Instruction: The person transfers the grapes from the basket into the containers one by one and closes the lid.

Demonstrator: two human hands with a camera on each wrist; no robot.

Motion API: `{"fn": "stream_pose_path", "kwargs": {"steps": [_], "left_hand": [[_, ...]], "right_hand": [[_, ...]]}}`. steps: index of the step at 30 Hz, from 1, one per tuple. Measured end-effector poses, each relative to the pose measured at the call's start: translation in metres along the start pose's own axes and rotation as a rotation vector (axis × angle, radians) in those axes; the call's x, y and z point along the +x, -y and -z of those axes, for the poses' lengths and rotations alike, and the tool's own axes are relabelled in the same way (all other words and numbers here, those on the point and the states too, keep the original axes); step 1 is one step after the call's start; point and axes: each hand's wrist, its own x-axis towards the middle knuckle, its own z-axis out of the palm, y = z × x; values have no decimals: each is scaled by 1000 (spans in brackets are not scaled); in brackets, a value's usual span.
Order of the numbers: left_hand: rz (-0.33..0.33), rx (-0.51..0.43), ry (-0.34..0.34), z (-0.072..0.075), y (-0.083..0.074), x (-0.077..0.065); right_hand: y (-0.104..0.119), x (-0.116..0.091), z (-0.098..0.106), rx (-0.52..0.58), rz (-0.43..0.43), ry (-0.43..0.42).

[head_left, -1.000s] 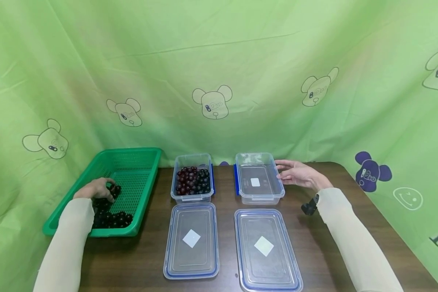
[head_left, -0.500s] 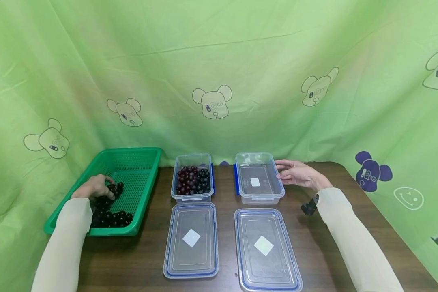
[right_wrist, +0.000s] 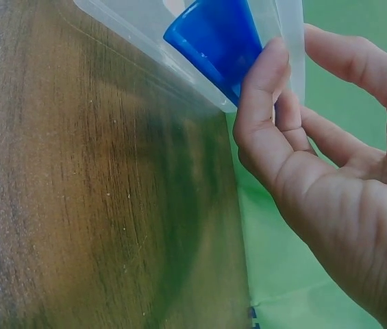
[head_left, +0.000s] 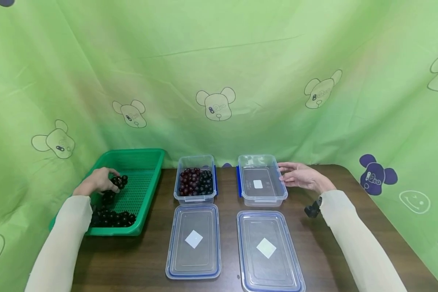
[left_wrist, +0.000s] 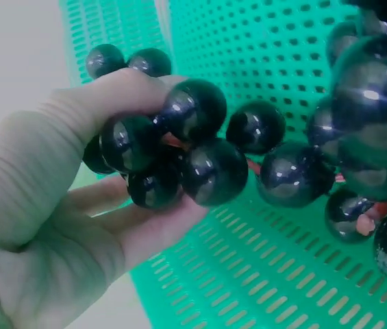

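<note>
A bunch of glossy, near-black round grapes (left_wrist: 214, 171) sits inside the shallow green perforated plastic basket (head_left: 138, 184), at the left of the head view. The left hand (head_left: 99, 180) pinches the bunch, thumb along its upper side and fingers beneath it in the left wrist view; whether the bunch is off the basket floor I cannot tell. More dark grapes (head_left: 113, 219) lie near the basket's front edge.

Right of centre in the head view stands a clear rectangular plastic container (head_left: 264, 200) with a white square label. The right hand (head_left: 303, 177) is at its right side, thumb and finger pinching a blue plastic latch (right_wrist: 217, 44) at the top of the right wrist view.

Near the centre, between basket and container, a second clear box (head_left: 193, 199) holds reddish grapes (head_left: 187, 181) on its left and black grapes (head_left: 206, 182) on its right. Two clear blue-edged lids (head_left: 193, 259) lie at the lower centre on the brown wooden table (head_left: 131, 263). A green cartoon-printed curtain (head_left: 175, 69) fills the upper frame.
</note>
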Motion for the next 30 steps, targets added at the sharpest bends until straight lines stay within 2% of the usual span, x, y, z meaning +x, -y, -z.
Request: {"fn": "stream_pose_path", "kwargs": {"steps": [3,7,14,22,25,30], "left_hand": [[-35,-33,-38,2,-1,2],[-73,-79,-88,8,-11,2],[-98,-65,-162,17,-35,3],[-92,-138,-167,22,-60,6],[-112,-169,-167,25,-73,7],[-135,-166,-183,30,-98,6]], "right_hand": [[0,0,-1,11,-6,-3],[0,0,-1,15,-11,-5],[1,-2,-1,31,-4,-3],[0,-2,0,37,-4,-2],[0,-3,1,25,0,2],[1,-3,0,26,-5,-2]]}}
